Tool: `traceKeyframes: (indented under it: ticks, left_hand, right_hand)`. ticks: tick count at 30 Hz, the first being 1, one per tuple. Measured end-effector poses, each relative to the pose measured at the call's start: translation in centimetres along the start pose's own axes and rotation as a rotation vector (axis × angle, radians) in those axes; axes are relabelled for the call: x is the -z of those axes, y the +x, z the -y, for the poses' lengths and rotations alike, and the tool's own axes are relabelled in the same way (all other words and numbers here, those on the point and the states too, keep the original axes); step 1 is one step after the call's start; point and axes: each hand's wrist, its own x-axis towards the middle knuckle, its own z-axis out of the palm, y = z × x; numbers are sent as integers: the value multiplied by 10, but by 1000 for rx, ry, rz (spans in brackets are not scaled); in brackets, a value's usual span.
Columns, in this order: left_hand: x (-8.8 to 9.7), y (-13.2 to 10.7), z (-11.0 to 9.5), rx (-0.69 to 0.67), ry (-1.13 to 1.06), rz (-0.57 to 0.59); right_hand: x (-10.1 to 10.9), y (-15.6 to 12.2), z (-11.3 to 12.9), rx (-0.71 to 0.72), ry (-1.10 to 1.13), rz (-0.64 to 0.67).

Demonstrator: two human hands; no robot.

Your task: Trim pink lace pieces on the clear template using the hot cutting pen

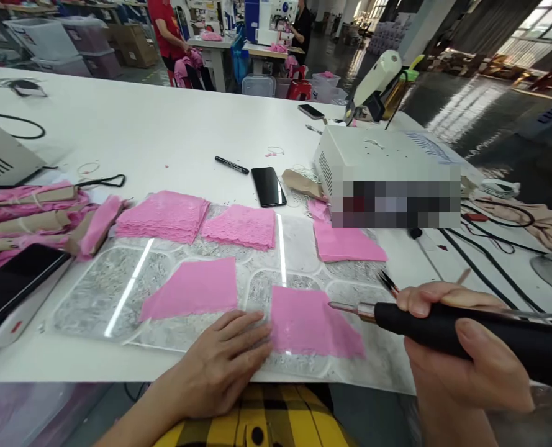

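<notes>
The cloth (298, 320) at the lower centre was plain pink; so was the piece (194, 288) at centre left; the wide stack (159, 217) and small stack (243, 225) above them were pink too; the tool (436, 329) at lower right was black, with a silvery tip (343, 307) and a coppery collar (366, 312); the mat (89, 298) across the middle was mottled grey, crossed by pale, rounded outlines; the table (131, 124) was white; the garment (276, 416) at the bottom edge was checked in yellow and black; the phone (269, 186) and pen (231, 164) near the centre were black; the box (387, 149) at upper right was off-white, its left side striped with dark slots; the stool (298, 90) at top centre was red.
</notes>
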Motion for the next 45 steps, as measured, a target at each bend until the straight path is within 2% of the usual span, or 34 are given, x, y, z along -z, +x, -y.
traceKeyframes:
  ticks: [4,8,26,33,39,45]
  left_hand:
    - [-1,-1,2,18,-63,-27]
    - [-2,-1,4,-2,-130,-46]
    - [-3,-2,6,-8,-131,-42]
    - [-3,-3,5,2,-130,-23]
    - [-4,-3,4,19,-125,-15]
    - [-5,-3,3,25,-134,-30]
  right_hand:
    - [-19,2,-15,-21,62,102]
    - [-26,3,-20,9,23,160]
    - [-23,7,-24,15,-43,133]
    - [-35,7,-22,-2,-41,74]
    - [-47,1,-26,-18,6,166]
    - [-50,-2,-27,-24,14,180]
